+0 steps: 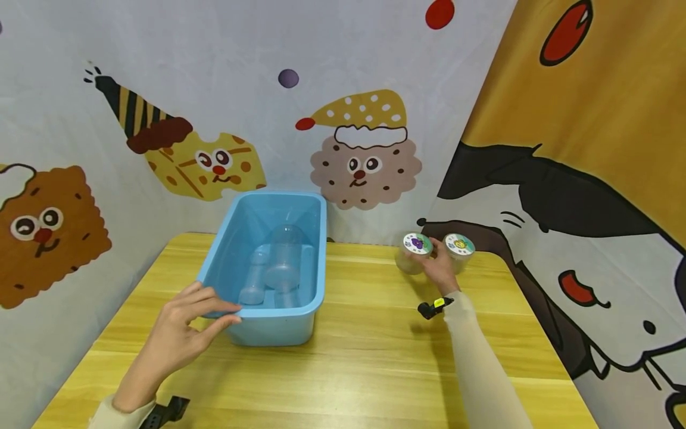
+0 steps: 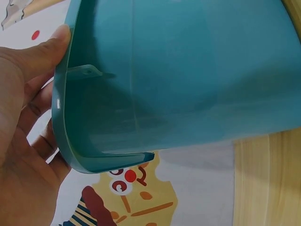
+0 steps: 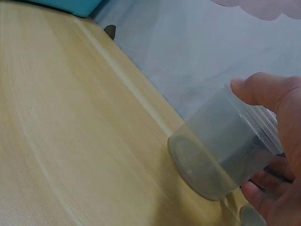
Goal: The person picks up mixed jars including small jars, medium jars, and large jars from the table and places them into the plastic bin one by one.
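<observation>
Two hands: L (image 1: 181, 325) w/ pinch on tub rim (image 1: 278, 312), R (image 1: 442, 268) outstretched w/ grip on purple-print jar (image 1: 415, 243)

You are facing a pale backdrop (image 1: 214, 47) where a cartoon cheese (image 1: 214, 186) and a round cookie (image 1: 364, 189) are smiling (both are wearing hats (image 1: 370, 112)); a mustard area (image 1: 616, 101) is filling the upper right, and a wood-grain surface (image 1: 370, 339) is spreading below.

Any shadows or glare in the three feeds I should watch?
Head: the right sleeve casts a soft shadow on the table; left wrist: a dark shadow crosses the blue tub, with a small glint on its rim; right wrist: shadow beside the clear jar.
</observation>
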Available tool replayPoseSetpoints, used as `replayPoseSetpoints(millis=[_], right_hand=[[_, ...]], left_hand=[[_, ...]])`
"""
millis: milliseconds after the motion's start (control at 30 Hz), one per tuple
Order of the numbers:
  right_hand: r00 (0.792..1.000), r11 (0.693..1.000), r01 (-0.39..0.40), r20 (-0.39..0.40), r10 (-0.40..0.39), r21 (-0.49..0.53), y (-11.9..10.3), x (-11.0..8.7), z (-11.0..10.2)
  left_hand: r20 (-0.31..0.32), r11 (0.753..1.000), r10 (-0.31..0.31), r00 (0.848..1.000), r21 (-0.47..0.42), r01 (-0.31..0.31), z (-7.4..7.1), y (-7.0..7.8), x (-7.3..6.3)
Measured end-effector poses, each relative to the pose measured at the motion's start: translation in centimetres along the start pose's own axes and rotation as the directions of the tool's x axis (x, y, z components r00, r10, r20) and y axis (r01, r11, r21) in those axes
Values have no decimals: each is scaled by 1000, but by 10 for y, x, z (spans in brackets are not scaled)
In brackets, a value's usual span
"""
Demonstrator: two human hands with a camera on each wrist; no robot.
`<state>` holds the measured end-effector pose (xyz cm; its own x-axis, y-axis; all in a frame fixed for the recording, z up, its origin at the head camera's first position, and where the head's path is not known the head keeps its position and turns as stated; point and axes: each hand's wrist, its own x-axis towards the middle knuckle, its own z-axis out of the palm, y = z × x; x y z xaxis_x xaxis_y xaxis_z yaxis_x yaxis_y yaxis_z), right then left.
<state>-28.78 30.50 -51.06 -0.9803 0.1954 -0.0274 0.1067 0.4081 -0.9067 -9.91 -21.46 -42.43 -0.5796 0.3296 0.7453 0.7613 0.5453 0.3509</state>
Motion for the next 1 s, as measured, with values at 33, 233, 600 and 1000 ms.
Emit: replayPoseSetpoints(millis=[33, 233, 600, 1000], right_hand=[[1000, 1000, 1, -2, -1, -1, 0, 0, 0], [1000, 1000, 12, -5, -12, -18, 0, -2, -1], [998, 996, 57, 3, -57, -67, -12, -6, -2], [991, 986, 133, 35, -130, -98, -27, -13, 0]], left_hand=[[1, 1000, 2, 1000, 4, -2, 0, 0, 0], [23, 1000, -24, 999, 1, 24, 0, 3, 1], [37, 999, -38, 999, 6, 38, -2, 6, 3], [23, 1000, -29, 999, 13, 28, -2, 7, 4]])
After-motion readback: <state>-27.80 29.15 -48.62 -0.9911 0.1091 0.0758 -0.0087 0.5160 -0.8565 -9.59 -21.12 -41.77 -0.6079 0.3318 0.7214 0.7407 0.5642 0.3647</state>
